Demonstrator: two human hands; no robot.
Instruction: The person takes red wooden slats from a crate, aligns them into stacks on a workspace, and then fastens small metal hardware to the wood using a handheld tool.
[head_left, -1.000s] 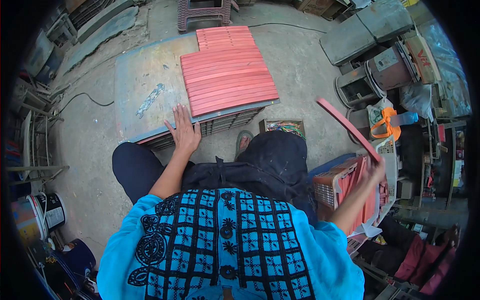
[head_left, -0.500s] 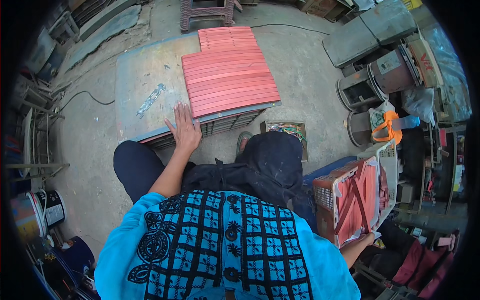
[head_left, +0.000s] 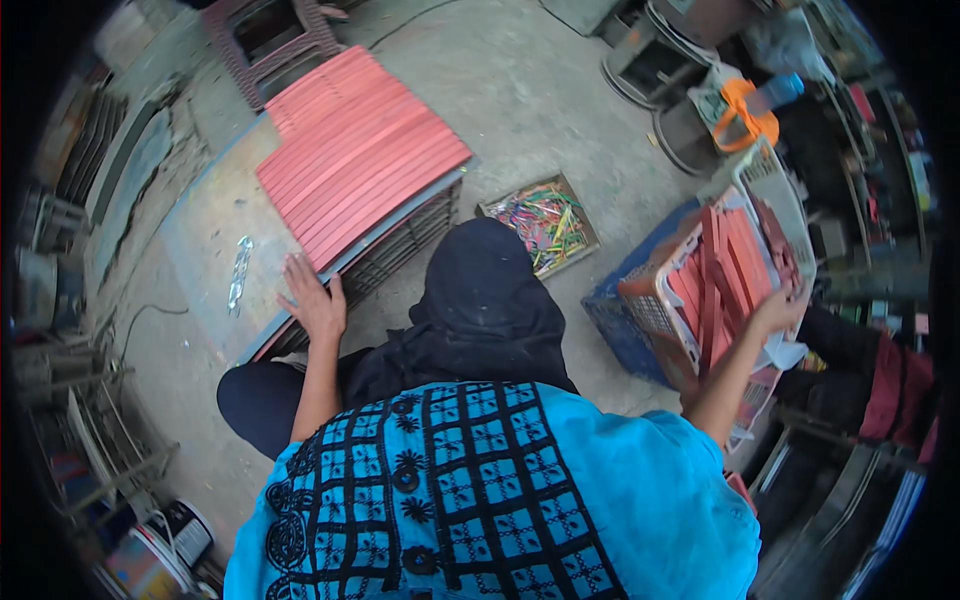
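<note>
Above concrete floor (head_left: 530, 100), pinkish-red slats (head_left: 360, 155) are rowed on a board (head_left: 205, 240). The left hand (head_left: 319, 308) is spread at its edge; the right hand (head_left: 774, 314) has been shifted along the slat-filled basket (head_left: 642, 292), grip unclear: handling seems centred there.

Clothing of the person, seen from above. Shirt (head_left: 600, 470): bright turquoise, its front overlaid with a black embroidered lattice (head_left: 500, 480), small black sprigs set within the squares. Placket (head_left: 412, 533): a plain turquoise strip bearing large round black buttons (head_left: 420, 559), alternating with black sunburst motifs (head_left: 418, 510). Left front: rounded black medallions (head_left: 287, 540). Right sleeve (head_left: 690, 470): plain turquoise, loose, ending short of the bare forearm (head_left: 728, 385). Trousers (head_left: 490, 285): near-black, softly creased. Left hand (head_left: 318, 303) and right hand (head_left: 777, 312): bare.
</note>
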